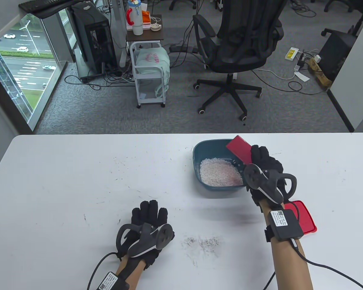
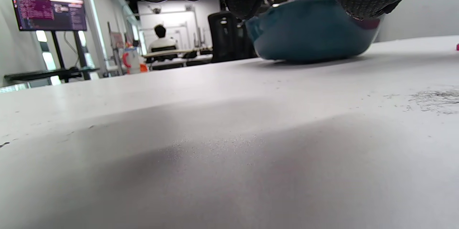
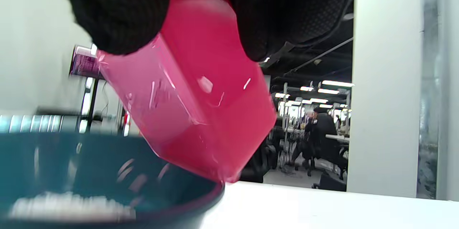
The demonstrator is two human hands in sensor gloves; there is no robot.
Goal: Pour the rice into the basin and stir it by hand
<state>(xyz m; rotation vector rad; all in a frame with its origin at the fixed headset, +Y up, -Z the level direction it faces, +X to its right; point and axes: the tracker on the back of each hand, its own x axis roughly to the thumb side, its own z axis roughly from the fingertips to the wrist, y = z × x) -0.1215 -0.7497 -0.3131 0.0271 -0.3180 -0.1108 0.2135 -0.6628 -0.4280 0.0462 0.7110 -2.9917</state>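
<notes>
Right hand [image 1: 264, 160] tilts red box [image 1: 239, 150].

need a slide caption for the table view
Right hand tips a red container over the teal basin of rice; left hand rests on the table.

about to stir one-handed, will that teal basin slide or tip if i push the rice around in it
The basin looks like light plastic on a smooth white table, so it may well slide. Its wide, low shape suggests tipping is unlikely. The rice adds only a little weight, and the left hand rests away from it, free to steady it.
</notes>
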